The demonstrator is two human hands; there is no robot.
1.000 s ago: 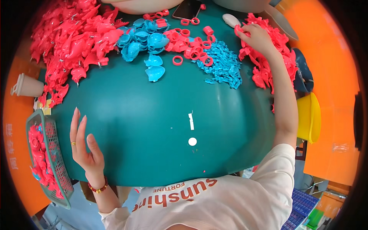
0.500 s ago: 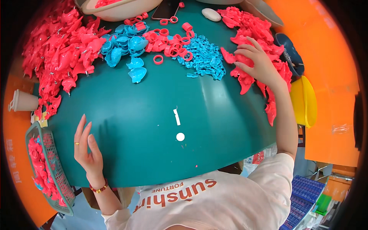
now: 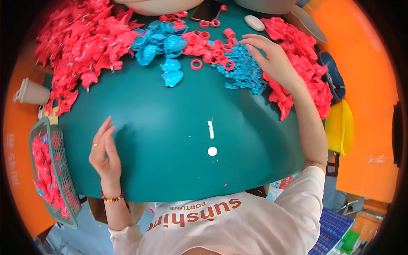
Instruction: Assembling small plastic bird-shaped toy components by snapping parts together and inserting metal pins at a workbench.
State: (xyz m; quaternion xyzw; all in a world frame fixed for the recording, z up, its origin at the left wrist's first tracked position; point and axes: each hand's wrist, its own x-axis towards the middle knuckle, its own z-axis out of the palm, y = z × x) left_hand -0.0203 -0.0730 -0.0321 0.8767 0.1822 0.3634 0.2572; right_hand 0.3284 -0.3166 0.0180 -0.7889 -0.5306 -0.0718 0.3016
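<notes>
My right hand (image 3: 271, 60) hovers above the right edge of a heap of small blue plastic pieces (image 3: 240, 72). Its thumb and fingers are apart, and I see nothing between them. Beneath and beyond the wrist lies a pile of glossy red plastic parts (image 3: 306, 66). My left hand (image 3: 106, 155) is raised at the left side of the green table (image 3: 170, 140), with fingers extended and nothing held. Red rings (image 3: 196, 64) and blue rounded shells (image 3: 173, 78) lie loose at the back centre. A larger mound of red parts (image 3: 89, 42) fills the back left.
A green basket (image 3: 63, 178) with red parts hangs by the left edge, near a lidded cup (image 3: 33, 91). At the right stand a yellow container (image 3: 341, 127) and a dark blue bowl (image 3: 333, 70). A phone (image 3: 207, 9) and a white oval object (image 3: 254, 23) lie at the back.
My right hand has moved left, from over the red pile to the edge of the blue pieces. The fingers of my left hand have drawn closer together. The whole view has shifted slightly.
</notes>
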